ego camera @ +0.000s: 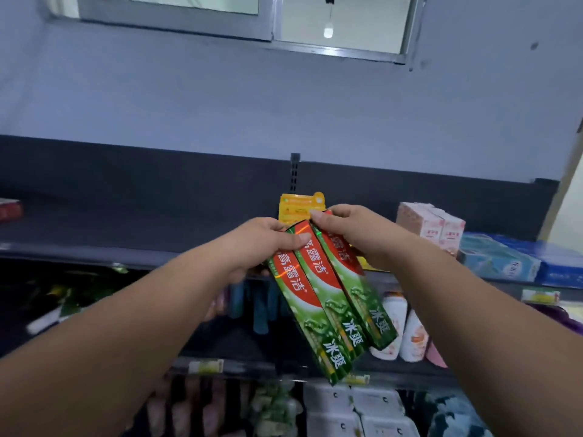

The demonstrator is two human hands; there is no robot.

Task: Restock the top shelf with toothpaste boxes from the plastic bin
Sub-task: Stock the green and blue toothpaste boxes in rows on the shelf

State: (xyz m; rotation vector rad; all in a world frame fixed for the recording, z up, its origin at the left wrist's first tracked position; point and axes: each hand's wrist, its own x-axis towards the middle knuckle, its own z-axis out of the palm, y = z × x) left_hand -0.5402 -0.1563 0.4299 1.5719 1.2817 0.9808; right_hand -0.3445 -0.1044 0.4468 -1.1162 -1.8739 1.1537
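Observation:
Three green-and-red toothpaste boxes [328,298] are held fanned out in front of the dark top shelf [132,228], their long ends pointing down toward me. My left hand [262,244] grips the upper ends of the left boxes, thumb across the red label. My right hand [356,234] pinches the top of the rightmost box. A yellow package [298,206] stands on the top shelf right behind the hands. The plastic bin is out of view.
On the top shelf, pink-and-white cartons [432,223] and blue tissue packs [511,260] lie to the right; a red box [9,209] sits at the far left. Lower shelves hold bottles [407,329] and white packs [356,411]. A window [246,17] is above.

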